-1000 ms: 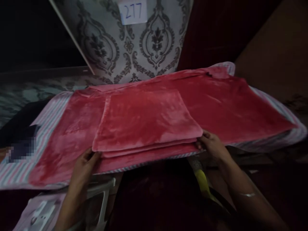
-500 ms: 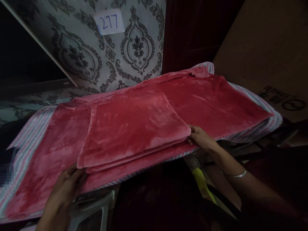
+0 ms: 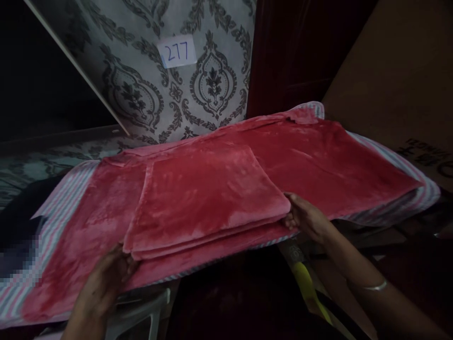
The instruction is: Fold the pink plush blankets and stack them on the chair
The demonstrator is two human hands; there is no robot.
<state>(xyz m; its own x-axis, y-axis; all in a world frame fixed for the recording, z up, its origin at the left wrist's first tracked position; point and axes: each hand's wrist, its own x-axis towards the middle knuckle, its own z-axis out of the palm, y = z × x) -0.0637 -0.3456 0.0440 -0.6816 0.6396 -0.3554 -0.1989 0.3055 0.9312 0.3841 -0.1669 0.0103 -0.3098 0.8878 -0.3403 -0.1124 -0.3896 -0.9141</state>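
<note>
A folded red plush cloth [image 3: 208, 193], stacked in layers, lies on a larger spread red plush cloth [image 3: 325, 165]. My left hand [image 3: 104, 276] is at its near left corner, fingers curled against the layered edge. At the near right corner my right hand [image 3: 307, 217] pinches the edge, thumb on top and the other fingers curled below. A bracelet circles the right forearm. Striped fabric [image 3: 67, 212] shows under the spread cloth at both ends.
Patterned wallpaper [image 3: 141, 89] with a paper marked 277 [image 3: 179, 50] rises behind. A cardboard box [image 3: 392, 85] stands at the right. Below the front edge are a grey plastic frame [image 3: 154, 302] and a yellow strap [image 3: 306, 285].
The whole view has shifted, so the cloths and wall appear lower and further right. Both hands stay at the folded cloth's corners; the left fingers have curled in more at theirs.
</note>
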